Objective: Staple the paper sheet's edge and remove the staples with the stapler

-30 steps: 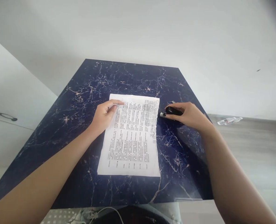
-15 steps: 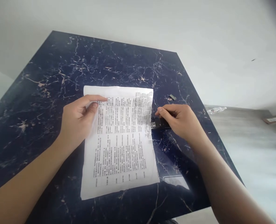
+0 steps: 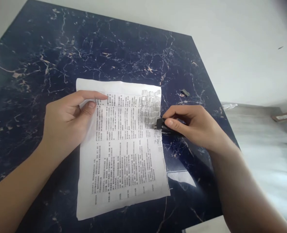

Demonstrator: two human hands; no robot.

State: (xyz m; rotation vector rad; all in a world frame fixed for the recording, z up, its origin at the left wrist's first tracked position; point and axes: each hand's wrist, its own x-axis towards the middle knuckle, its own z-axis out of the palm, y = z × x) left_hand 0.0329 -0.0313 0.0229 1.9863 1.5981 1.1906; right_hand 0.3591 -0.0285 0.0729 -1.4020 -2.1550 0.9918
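A printed paper sheet [image 3: 124, 152] lies on a dark blue marbled table [image 3: 114, 51]. Many staples cover its upper right part. My left hand [image 3: 68, 121] pinches the sheet's upper left edge between thumb and fingers. My right hand [image 3: 192, 126] is closed round a small black stapler [image 3: 161, 124]. The stapler's mouth sits over the sheet's right edge, just below the stapled patch.
A small strip of staples [image 3: 184, 93] lies on the table beyond my right hand. The table's right edge drops to a grey floor, where a clear bottle [image 3: 228, 106] and a flat brown object [image 3: 283, 116] lie. A white wall stands behind the table.
My right hand has carried the stapler left from the bare table onto the sheet's right edge. The view has moved closer and lower over the table. My left hand keeps its pinch.
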